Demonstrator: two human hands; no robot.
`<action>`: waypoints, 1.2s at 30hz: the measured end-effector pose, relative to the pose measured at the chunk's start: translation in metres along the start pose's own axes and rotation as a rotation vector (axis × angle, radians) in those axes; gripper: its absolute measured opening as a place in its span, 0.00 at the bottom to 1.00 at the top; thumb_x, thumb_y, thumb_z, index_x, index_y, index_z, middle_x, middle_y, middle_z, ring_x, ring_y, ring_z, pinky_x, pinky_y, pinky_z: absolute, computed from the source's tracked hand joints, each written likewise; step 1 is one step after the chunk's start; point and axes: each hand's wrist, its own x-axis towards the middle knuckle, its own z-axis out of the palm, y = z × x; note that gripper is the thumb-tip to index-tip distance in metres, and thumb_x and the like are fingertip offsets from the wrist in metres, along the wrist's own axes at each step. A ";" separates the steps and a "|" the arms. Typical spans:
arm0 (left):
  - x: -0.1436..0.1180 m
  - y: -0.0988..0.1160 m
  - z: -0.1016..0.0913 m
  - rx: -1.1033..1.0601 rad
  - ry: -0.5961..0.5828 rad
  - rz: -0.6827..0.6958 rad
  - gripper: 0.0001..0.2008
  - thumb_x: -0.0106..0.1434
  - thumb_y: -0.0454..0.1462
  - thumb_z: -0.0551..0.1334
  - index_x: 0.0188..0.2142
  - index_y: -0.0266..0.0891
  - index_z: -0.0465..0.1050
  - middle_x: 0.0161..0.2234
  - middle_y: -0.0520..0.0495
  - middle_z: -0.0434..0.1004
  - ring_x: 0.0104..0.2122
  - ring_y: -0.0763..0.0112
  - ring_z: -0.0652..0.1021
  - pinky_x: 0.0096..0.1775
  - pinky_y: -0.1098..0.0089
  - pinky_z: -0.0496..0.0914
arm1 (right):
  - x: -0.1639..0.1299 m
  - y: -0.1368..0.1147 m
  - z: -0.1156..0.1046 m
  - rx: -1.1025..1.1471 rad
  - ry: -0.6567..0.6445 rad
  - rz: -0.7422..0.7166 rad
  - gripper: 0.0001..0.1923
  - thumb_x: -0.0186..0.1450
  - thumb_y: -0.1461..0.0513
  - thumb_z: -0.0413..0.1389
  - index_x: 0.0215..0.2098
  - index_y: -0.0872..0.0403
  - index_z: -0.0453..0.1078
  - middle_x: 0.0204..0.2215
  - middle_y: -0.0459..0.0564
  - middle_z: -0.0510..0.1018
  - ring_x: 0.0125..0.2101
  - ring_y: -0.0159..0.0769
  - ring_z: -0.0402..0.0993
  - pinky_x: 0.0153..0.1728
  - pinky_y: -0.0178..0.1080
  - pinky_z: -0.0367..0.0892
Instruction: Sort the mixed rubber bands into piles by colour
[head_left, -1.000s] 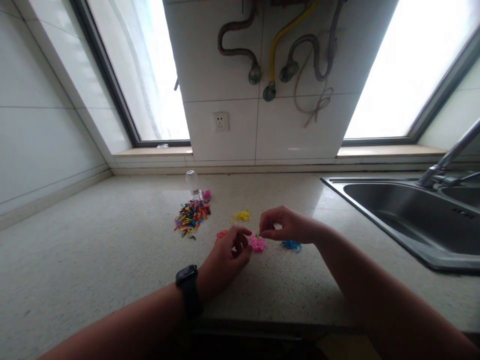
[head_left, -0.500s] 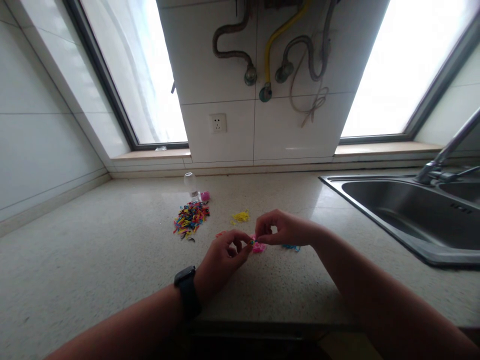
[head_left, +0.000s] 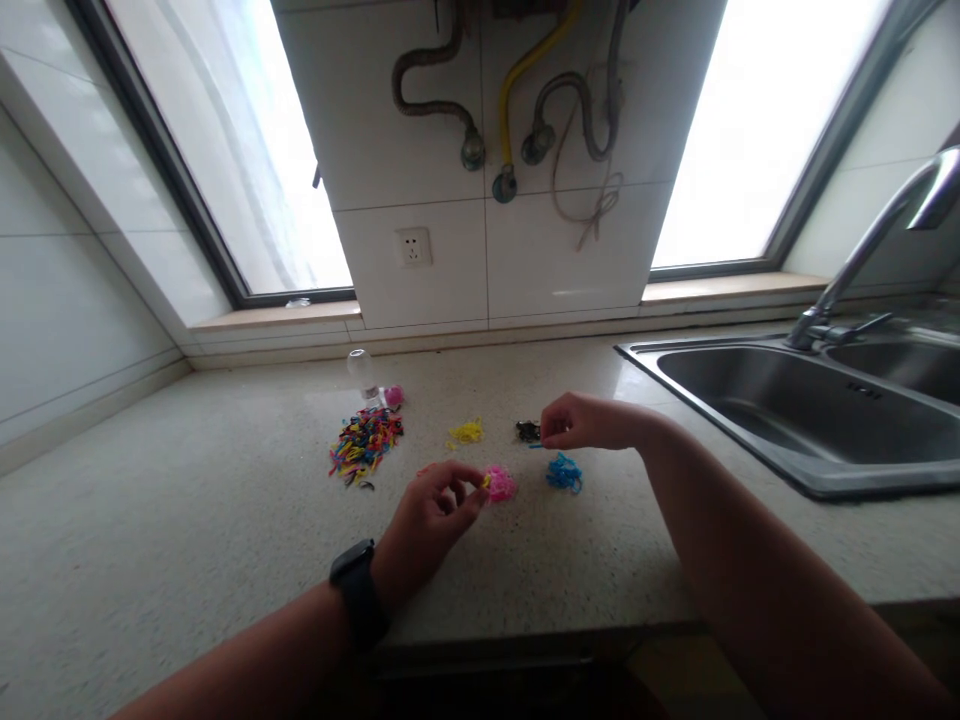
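Note:
My left hand [head_left: 442,510] pinches small yellow rubber bands [head_left: 486,481] between thumb and fingertips, at the left side of a pile of pink rubber bands [head_left: 500,485]. Over on the right, my right hand [head_left: 581,422] has its fingers closed, with a blue rubber band [head_left: 535,446] showing at the fingertips. A dark pile of rubber bands [head_left: 526,431] lies just left of these fingers, partly hidden. Nearer to me is a blue pile of rubber bands [head_left: 564,473]. Yellow rubber bands [head_left: 466,431] form another small pile behind the left hand.
A large mixed-colour pile of rubber bands [head_left: 366,442] lies at the left. Behind it are a clear plastic bottle [head_left: 361,370] and a pink round object [head_left: 394,396]. The steel sink [head_left: 750,400] with its faucet [head_left: 855,270] is at the right of the counter [head_left: 225,480].
My right hand has moved away from the left hand, to the right and back, with a blue rubber band. The left hand stays by the pink pile. The camera view has shifted right.

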 end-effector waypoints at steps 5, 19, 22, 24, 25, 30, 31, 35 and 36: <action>-0.001 -0.001 0.000 -0.002 -0.031 0.012 0.12 0.63 0.44 0.63 0.40 0.39 0.76 0.29 0.51 0.69 0.25 0.76 0.68 0.28 0.74 0.63 | -0.001 0.025 -0.002 -0.129 -0.059 0.217 0.11 0.57 0.58 0.61 0.33 0.58 0.78 0.26 0.50 0.79 0.24 0.31 0.68 0.26 0.34 0.60; 0.003 0.003 -0.006 0.067 -0.080 0.107 0.15 0.68 0.47 0.58 0.37 0.39 0.76 0.32 0.47 0.75 0.28 0.72 0.71 0.31 0.72 0.66 | 0.010 0.060 -0.001 -0.154 0.133 0.229 0.17 0.60 0.51 0.55 0.30 0.57 0.75 0.21 0.46 0.72 0.22 0.30 0.63 0.24 0.35 0.55; 0.011 0.004 -0.014 0.116 -0.069 0.140 0.15 0.69 0.46 0.57 0.39 0.39 0.76 0.35 0.46 0.77 0.30 0.72 0.72 0.32 0.72 0.67 | 0.014 0.066 0.001 -0.176 0.166 0.240 0.17 0.60 0.51 0.55 0.30 0.56 0.75 0.20 0.46 0.72 0.22 0.31 0.63 0.24 0.35 0.54; 0.020 0.002 -0.023 0.169 -0.032 0.149 0.15 0.69 0.46 0.57 0.41 0.39 0.77 0.36 0.46 0.77 0.30 0.71 0.73 0.31 0.72 0.67 | 0.015 0.066 0.003 -0.188 0.182 0.245 0.17 0.60 0.51 0.55 0.29 0.57 0.75 0.20 0.46 0.72 0.22 0.31 0.63 0.24 0.36 0.54; 0.025 -0.001 -0.028 0.206 -0.004 0.153 0.15 0.68 0.46 0.58 0.42 0.39 0.77 0.36 0.46 0.78 0.30 0.71 0.73 0.31 0.72 0.67 | 0.016 0.066 0.004 -0.189 0.192 0.248 0.17 0.59 0.51 0.55 0.29 0.57 0.75 0.21 0.46 0.73 0.22 0.31 0.63 0.24 0.36 0.54; 0.059 -0.022 -0.058 0.491 0.129 0.177 0.14 0.66 0.43 0.59 0.42 0.38 0.79 0.36 0.46 0.80 0.33 0.67 0.76 0.37 0.67 0.70 | 0.019 0.067 0.006 -0.174 0.232 0.272 0.18 0.59 0.50 0.56 0.28 0.56 0.74 0.20 0.46 0.72 0.22 0.31 0.63 0.24 0.36 0.53; 0.066 -0.026 -0.063 0.554 0.123 0.168 0.14 0.66 0.43 0.58 0.42 0.39 0.79 0.36 0.46 0.81 0.32 0.67 0.77 0.37 0.66 0.70 | 0.019 0.067 0.006 -0.174 0.234 0.269 0.18 0.60 0.49 0.55 0.27 0.56 0.74 0.19 0.46 0.71 0.21 0.31 0.62 0.24 0.36 0.52; 0.087 -0.038 -0.067 0.695 0.106 0.169 0.14 0.66 0.42 0.58 0.39 0.39 0.80 0.37 0.44 0.82 0.36 0.63 0.79 0.41 0.65 0.70 | 0.020 0.068 0.006 -0.174 0.247 0.258 0.21 0.61 0.47 0.54 0.25 0.56 0.72 0.17 0.45 0.69 0.20 0.30 0.59 0.24 0.37 0.51; 0.090 -0.040 -0.065 0.709 0.093 0.175 0.14 0.67 0.42 0.58 0.39 0.39 0.80 0.37 0.44 0.82 0.37 0.62 0.80 0.42 0.65 0.71 | 0.020 0.069 0.006 -0.178 0.251 0.257 0.21 0.61 0.47 0.54 0.25 0.56 0.72 0.17 0.46 0.68 0.20 0.30 0.59 0.24 0.37 0.51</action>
